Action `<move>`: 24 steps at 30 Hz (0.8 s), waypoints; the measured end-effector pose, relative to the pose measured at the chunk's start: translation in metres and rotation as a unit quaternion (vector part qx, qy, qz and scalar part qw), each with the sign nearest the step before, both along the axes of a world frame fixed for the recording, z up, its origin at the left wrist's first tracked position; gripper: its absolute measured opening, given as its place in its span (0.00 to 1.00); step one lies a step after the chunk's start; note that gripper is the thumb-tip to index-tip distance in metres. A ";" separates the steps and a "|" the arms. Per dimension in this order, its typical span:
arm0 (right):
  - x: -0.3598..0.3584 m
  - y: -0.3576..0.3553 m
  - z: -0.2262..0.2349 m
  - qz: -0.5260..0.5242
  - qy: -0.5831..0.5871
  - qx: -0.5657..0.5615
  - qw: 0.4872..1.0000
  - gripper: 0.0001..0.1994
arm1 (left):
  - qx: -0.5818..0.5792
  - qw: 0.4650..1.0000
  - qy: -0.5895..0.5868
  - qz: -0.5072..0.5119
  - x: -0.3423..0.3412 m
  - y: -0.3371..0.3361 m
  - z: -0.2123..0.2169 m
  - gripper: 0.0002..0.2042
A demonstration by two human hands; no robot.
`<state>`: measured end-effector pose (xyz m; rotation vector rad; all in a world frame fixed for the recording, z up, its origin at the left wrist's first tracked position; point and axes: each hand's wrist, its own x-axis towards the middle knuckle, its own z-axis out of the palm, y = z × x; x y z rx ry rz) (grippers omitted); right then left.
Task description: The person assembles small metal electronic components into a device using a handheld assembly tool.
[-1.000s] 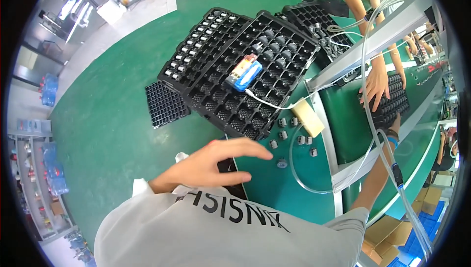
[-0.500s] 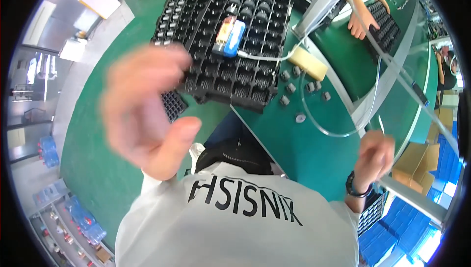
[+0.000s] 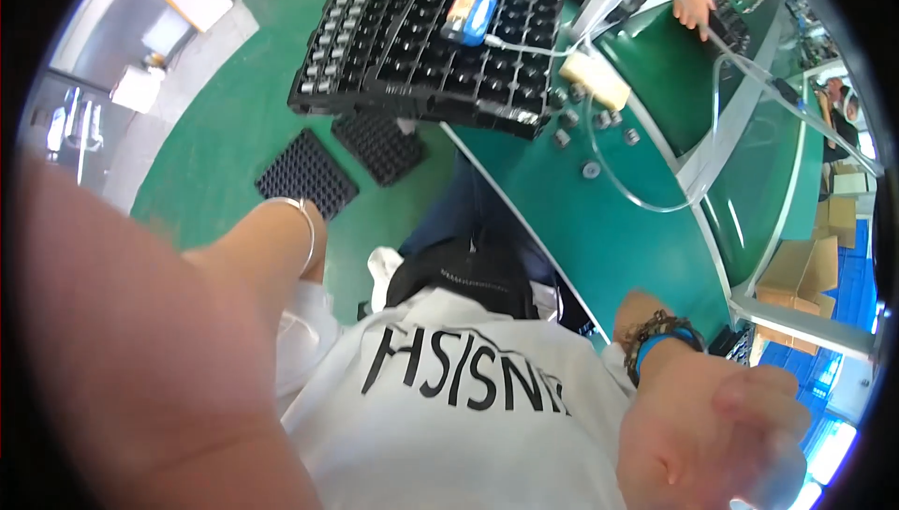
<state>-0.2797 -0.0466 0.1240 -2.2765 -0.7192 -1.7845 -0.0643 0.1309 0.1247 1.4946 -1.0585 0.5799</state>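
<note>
Close up at the left edge, my left hand (image 3: 140, 351) is large and blurred, and its fingers cannot be made out. A thin bracelet (image 3: 309, 229) circles that arm. My right hand (image 3: 712, 426) is raised at the lower right with its fingers curled in; whatever they may hold is hidden. A dark beaded band and a blue band (image 3: 655, 346) are on the right wrist. Both hands are away from the table. Ahead, a black compartment tray (image 3: 449, 74) carries a blue-and-orange box-shaped device (image 3: 471, 15) with a white cable (image 3: 529, 47) attached.
A second black tray (image 3: 346, 28) holds rows of metallic parts. Several small grey cylindrical parts (image 3: 590, 170) and a pale yellow block (image 3: 596, 81) sit on the green table (image 3: 581, 229). Black grid mats (image 3: 307, 176) lie on the floor. Another person's hand (image 3: 693, 6) is beyond the metal post.
Both hands have come up closer to the camera, the left moving out toward the left edge and the right downward in view. The trays appear higher in the picture as the view shifts.
</note>
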 end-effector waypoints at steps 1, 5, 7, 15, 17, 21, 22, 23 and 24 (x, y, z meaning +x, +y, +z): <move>-0.005 0.004 0.005 -0.025 0.054 -0.025 0.998 0.23 | -0.005 1.000 -0.007 0.002 -0.004 0.010 -0.003 0.26; -0.032 0.014 0.009 -0.036 0.057 -0.004 0.998 0.28 | -0.051 0.997 -0.054 0.015 -0.002 -0.001 -0.023 0.26; -0.036 0.015 0.006 -0.056 -0.010 -0.030 0.998 0.29 | -0.067 0.996 -0.059 0.014 -0.003 -0.015 -0.023 0.26; -0.008 -0.001 -0.024 -0.065 -0.209 0.049 0.974 0.12 | -0.048 0.999 0.011 -0.002 -0.013 -0.031 -0.027 0.25; -0.008 -0.012 -0.030 -0.084 -0.149 0.072 0.983 0.11 | -0.039 0.999 0.029 -0.002 -0.004 -0.040 -0.022 0.25; 0.004 -0.025 -0.033 -0.028 -0.013 0.164 0.986 0.08 | -0.021 0.998 0.055 0.005 -0.001 -0.054 -0.015 0.24; 0.008 -0.031 -0.034 -0.029 -0.018 0.160 0.986 0.08 | -0.017 0.998 0.056 0.006 0.004 -0.060 -0.011 0.24; 0.014 -0.037 -0.039 0.009 0.017 0.149 0.989 0.10 | -0.017 0.998 0.058 0.003 0.003 -0.062 -0.015 0.24; 0.020 -0.043 -0.043 0.045 0.053 0.137 0.988 0.12 | -0.015 0.998 0.060 -0.001 0.024 -0.072 -0.012 0.24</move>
